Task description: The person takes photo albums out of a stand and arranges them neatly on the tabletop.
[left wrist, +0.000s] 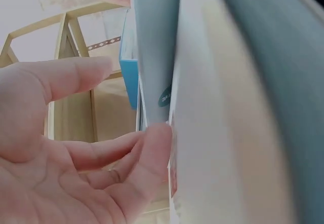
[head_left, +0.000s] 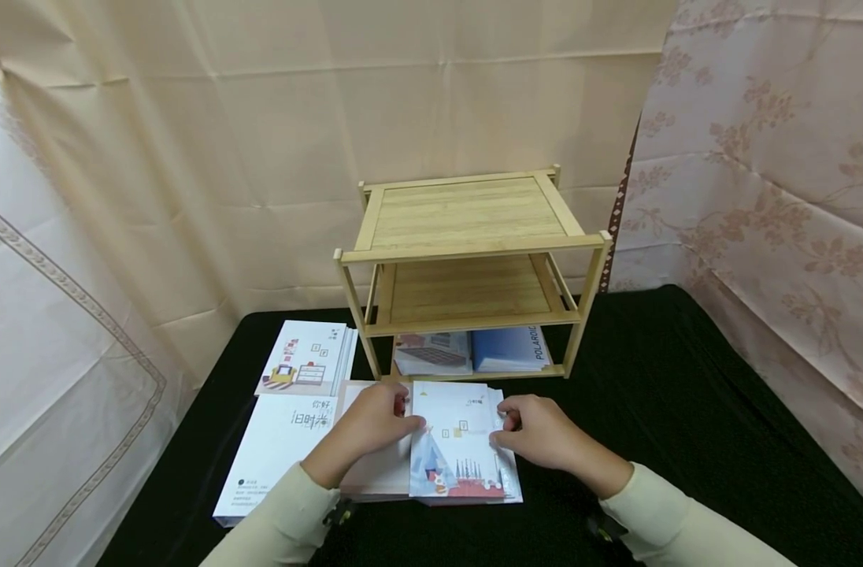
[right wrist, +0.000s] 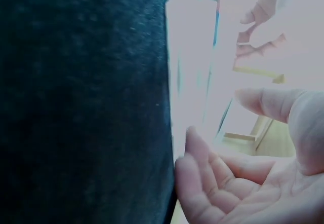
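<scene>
A stack of white illustrated booklets (head_left: 454,449) lies at the front middle of the table, its right edges slightly uneven. Along its left side is my left hand (head_left: 375,421), thumb stretched to the cover's edge; in the left wrist view its fingertips (left wrist: 158,138) touch the side of the booklets. My right hand (head_left: 541,429) is at the opposite side, and its fingertips (right wrist: 188,171) rest against the stack's edge with the thumb apart. Left of the stack, partly under my left hand, lies a pinkish-beige stack of booklets (head_left: 378,472).
A white booklet stack with Chinese lettering (head_left: 272,449) lies farther left, and one with a furniture picture (head_left: 304,362) behind it. At the back stands a wooden shelf (head_left: 467,216); its bottom tier holds a blue book (head_left: 505,350) and a grey-pink one (head_left: 434,354). Black cloth (head_left: 658,409) covers the table.
</scene>
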Demonstrator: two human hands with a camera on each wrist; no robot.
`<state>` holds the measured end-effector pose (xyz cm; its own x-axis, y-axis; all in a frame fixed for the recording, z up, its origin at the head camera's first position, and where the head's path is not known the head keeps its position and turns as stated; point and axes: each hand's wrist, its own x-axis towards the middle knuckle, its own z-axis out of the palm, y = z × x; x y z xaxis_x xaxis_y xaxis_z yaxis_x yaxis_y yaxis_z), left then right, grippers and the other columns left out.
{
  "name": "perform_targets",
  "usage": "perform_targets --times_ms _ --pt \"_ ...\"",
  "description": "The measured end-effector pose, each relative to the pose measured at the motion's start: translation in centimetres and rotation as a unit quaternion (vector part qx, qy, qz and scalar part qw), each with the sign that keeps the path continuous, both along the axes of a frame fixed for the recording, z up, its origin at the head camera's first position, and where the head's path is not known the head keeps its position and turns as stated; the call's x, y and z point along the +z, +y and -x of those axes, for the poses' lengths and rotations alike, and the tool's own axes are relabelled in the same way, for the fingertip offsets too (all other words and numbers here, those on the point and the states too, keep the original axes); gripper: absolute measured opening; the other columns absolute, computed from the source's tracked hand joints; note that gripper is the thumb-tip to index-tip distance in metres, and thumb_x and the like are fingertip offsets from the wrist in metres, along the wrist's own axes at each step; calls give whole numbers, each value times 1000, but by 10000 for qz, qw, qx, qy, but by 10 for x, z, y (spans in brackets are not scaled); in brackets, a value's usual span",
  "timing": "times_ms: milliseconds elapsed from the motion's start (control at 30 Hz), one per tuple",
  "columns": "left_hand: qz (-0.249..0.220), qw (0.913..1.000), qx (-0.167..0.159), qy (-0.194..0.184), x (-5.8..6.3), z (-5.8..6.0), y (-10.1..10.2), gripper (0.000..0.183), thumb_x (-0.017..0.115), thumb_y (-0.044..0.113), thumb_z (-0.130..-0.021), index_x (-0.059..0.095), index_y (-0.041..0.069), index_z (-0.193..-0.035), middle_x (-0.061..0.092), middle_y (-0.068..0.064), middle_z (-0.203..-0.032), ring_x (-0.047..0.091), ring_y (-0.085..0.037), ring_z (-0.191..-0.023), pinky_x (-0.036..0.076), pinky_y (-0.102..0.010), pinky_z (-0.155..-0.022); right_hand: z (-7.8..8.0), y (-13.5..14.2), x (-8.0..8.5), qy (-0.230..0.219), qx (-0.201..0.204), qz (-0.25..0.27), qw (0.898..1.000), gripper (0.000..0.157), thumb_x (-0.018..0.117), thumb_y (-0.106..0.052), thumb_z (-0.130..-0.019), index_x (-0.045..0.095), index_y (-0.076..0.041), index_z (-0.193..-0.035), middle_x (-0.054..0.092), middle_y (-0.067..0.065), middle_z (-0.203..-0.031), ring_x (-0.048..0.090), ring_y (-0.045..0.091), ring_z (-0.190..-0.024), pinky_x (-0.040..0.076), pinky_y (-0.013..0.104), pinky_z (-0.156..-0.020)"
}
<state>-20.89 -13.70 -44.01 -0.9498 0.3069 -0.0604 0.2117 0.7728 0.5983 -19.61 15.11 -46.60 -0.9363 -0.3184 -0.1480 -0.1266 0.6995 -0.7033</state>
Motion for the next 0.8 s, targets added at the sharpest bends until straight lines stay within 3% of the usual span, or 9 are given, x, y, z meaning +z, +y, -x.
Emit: perform_targets --times_ms 167,267,400,567,700,800 --pt "-313 9993 218 20 4 7 0 50 82 25 -86 66 -7 -123 63 -6 -77 56 -15 -57 47 -26 -46 5 -4 4 255 -9 -39 9997 49 84 -23 -84 69 -3 -126 66 -3 -91 61 10 -75 56 27 -67" --pt "-454 9984 333 17 7 10 0 49 82 23 -87 64 -8 -121 66 -8 -76 57 -15 -55 46 -25 -44 9 -7 7 342 -39 -109 9993 49 84 -25 -84 69 -5 -126 67 -2 -95 61 8 -80 56 28 -72" --pt "-544 9975 428 154 12 12 1 46 82 22 -86 63 -9 -116 71 -17 -91 61 -17 -66 49 -27 -52 14 -11 10 440 -9 -131 9989 48 84 -27 -85 70 -5 -125 68 0 -97 62 11 -83 57 33 -76" --pt "-661 9966 439 216 16 16 4 59 82 22 -87 58 -6 -133 68 -25 -122 66 -23 -82 56 -32 -60 21 -17 14 565 20 13 9984 51 83 -29 -86 69 -4 -129 72 7 -114 69 20 -103 59 43 -93" --pt "-666 9959 603 124 17 18 5 70 82 25 -87 50 -3 -143 66 -25 -130 67 -28 -95 58 -36 -66 24 -23 15 522 1 341 9981 54 81 -27 -89 65 0 -133 71 15 -125 68 29 -117 57 49 -102" --pt "-719 9949 713 13 16 17 6 74 81 27 -88 46 -2 -147 65 -25 -132 67 -31 -102 58 -39 -71 26 -27 14 567 -32 504 9971 54 81 -25 -89 65 3 -133 70 18 -126 68 32 -117 57 50 -101"
